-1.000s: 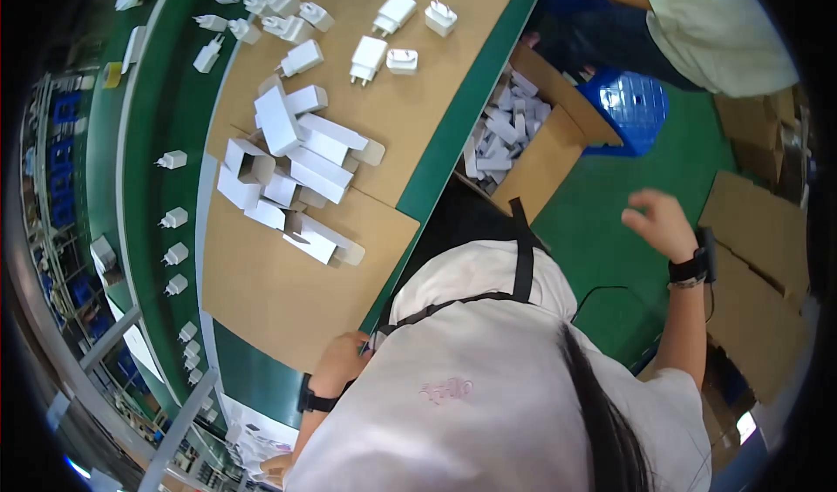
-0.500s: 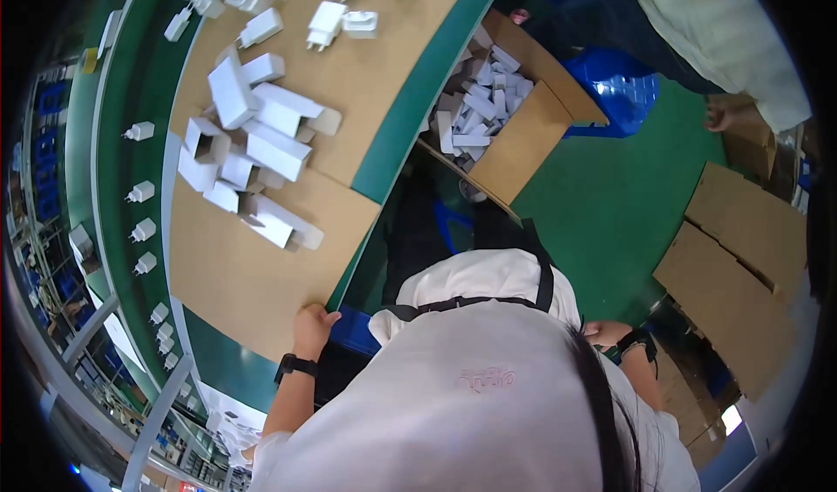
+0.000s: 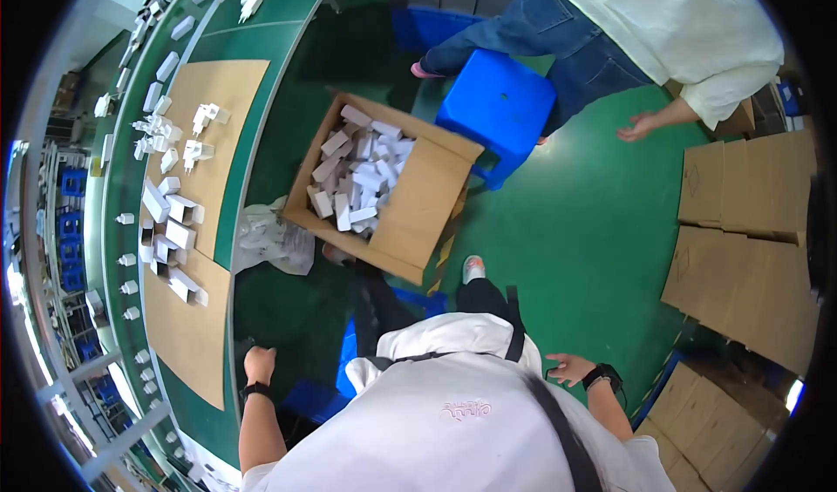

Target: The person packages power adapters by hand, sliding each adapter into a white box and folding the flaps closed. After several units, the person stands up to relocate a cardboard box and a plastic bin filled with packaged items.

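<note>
My left hand (image 3: 260,364) is beside the near edge of the green workbench (image 3: 248,152), its fingers curled in and nothing seen in them. Out to my right side, my right hand (image 3: 571,368) hangs open over the floor, fingers apart and holding nothing. Both wrists wear black bands. On the brown cardboard sheet (image 3: 187,344) of the bench lie several open white boxes (image 3: 180,234). Beyond them is a group of white plug adapters (image 3: 157,132). In front of me on the floor stands a cardboard carton (image 3: 427,204) full of small white boxes (image 3: 366,174).
A blue stool (image 3: 497,100) stands behind the carton, with a person in jeans (image 3: 558,39) beside it. Large flattened cartons (image 3: 741,257) are stacked at right. A plastic bag (image 3: 275,239) lies under the bench edge. Spaced adapters (image 3: 128,260) line the green belt at left.
My view has swung, so the bench sits farther left and the carton shows whole. My left hand has come off the bench corner. My right hand's fingers are now spread. The other person shows more fully.
</note>
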`<state>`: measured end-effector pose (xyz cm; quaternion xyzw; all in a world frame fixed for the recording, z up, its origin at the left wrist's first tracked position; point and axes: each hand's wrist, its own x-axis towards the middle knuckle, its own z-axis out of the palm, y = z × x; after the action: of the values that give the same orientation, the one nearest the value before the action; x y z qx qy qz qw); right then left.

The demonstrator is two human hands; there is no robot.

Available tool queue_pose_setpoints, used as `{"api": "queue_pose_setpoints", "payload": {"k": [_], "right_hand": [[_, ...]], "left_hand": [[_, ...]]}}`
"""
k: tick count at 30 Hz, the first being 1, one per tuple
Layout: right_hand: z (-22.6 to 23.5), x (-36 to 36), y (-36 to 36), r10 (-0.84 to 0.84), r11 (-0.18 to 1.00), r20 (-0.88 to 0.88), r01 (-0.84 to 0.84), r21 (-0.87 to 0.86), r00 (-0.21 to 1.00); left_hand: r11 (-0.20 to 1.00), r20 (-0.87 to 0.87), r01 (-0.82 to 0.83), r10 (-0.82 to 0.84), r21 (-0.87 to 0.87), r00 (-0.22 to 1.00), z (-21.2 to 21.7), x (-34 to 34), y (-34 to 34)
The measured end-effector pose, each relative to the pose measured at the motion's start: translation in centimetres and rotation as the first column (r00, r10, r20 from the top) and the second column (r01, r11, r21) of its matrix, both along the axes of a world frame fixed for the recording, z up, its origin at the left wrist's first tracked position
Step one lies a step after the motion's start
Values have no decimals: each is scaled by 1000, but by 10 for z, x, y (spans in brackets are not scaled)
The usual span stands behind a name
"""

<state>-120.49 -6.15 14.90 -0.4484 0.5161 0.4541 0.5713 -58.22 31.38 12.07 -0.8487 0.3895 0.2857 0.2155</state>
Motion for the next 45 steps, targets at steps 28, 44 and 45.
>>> {"api": "queue_pose_setpoints", "payload": {"k": [28,44,45], "right_hand": [[47,114,-470,593,353,382,197,-915,709],[-137,34,-834,679,589,-40,-576,-566,733],[-147,14,-864,969,-226,-242,-578,-784,-50]], "left_hand": [[-634,476,536,285,-557,832,317,-108,-384],[137,445,459,590,-878,674,343,-95,-806],[192,449,431,626,-882,638,347,-93,-844]]}}
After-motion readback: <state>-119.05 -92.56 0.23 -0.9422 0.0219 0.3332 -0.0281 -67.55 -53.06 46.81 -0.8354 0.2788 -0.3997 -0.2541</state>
